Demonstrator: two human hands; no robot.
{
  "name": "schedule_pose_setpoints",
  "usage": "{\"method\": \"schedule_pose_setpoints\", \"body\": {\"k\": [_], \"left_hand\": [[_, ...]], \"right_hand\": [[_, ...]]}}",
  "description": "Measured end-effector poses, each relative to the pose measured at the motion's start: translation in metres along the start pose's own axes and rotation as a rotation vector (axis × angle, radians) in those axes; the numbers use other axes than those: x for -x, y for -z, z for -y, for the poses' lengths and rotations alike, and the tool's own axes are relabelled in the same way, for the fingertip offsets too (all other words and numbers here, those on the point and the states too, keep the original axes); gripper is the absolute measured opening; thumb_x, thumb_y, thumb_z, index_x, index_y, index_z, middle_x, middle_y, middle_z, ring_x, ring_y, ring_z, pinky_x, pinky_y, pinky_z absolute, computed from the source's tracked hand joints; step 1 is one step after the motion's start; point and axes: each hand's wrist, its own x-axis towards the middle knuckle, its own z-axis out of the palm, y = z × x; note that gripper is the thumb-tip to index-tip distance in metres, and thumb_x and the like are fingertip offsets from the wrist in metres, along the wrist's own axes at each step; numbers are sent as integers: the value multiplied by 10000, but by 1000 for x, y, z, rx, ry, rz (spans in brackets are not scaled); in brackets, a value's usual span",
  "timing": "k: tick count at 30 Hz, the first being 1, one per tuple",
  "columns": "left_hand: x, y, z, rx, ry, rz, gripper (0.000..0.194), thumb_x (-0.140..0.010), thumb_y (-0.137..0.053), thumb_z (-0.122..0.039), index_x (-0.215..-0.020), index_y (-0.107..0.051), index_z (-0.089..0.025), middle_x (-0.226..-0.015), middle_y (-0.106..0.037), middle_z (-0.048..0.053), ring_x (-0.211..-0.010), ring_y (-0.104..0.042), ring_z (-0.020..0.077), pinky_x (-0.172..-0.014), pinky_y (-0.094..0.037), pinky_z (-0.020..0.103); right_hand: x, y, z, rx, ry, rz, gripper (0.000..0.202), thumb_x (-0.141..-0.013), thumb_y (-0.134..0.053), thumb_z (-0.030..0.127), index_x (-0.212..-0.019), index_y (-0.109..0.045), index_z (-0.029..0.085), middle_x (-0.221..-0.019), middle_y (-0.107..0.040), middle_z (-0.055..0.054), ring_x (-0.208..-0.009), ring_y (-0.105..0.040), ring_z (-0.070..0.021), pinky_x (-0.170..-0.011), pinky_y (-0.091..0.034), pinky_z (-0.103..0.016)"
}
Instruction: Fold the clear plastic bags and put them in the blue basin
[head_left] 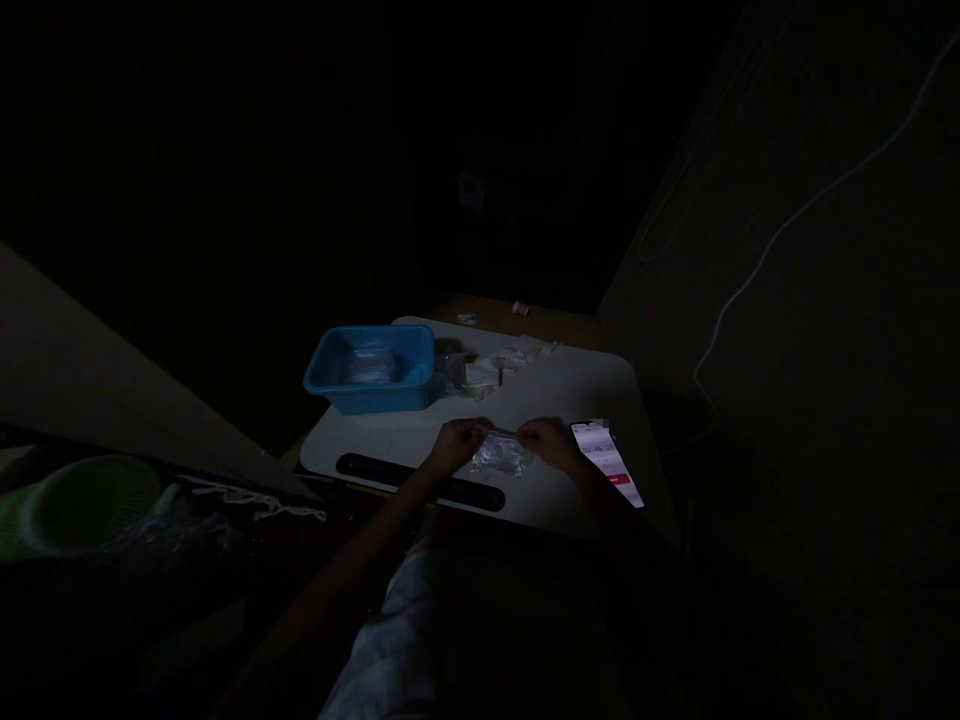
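A small clear plastic bag (501,456) lies low over the white table (555,400), stretched between my two hands. My left hand (456,445) pinches its upper left corner. At the upper right corner, the fingers of my right hand (545,440) are closed on it. Small pale pieces seem to show through the plastic, too dim to make out. Behind the bag lie crumpled clear plastic and pale wrappings (484,374). A blue basin (382,398) at the table's back left holds a stack of clear plastic packets (371,366).
A lit phone (609,465) lies right of my right hand. The table has a dark slot (375,470) near its front edge. Beyond the back edge is a pink spool (520,309). A green basket (94,505) stands lower left; a white cable (787,222) hangs at right.
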Motion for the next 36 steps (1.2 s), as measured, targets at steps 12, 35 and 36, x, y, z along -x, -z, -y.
{"method": "schedule_pose_setpoints", "body": {"k": [12, 35, 36], "left_hand": [[1, 0, 0, 21, -23, 7, 263, -809, -479, -264, -660, -633, -110, -531, -550, -20, -511, -475, 81, -482, -356, 158], [0, -1, 0, 41, -3, -2, 219, -793, -493, -221, -695, -657, -115, -606, -633, 5, -552, -548, 104, -514, -400, 173], [0, -1, 0, 43, -2, -3, 217, -793, -493, -221, -698, -658, -116, -614, -637, 6, -556, -550, 103, -516, -402, 172]], "right_hand": [[7, 6, -16, -28, -21, -17, 158, -666, -503, 163, -670, -661, 158, -628, -650, 2, -583, -566, -119, -546, -397, -209], [4, -5, 3, -89, -53, -13, 183, -682, -499, 111, -724, -669, 164, -708, -681, -7, -640, -595, -123, -575, -423, -201], [5, -4, 1, -87, -56, -19, 177, -683, -504, 116, -726, -669, 164, -711, -682, -8, -646, -597, -126, -579, -425, -204]]}}
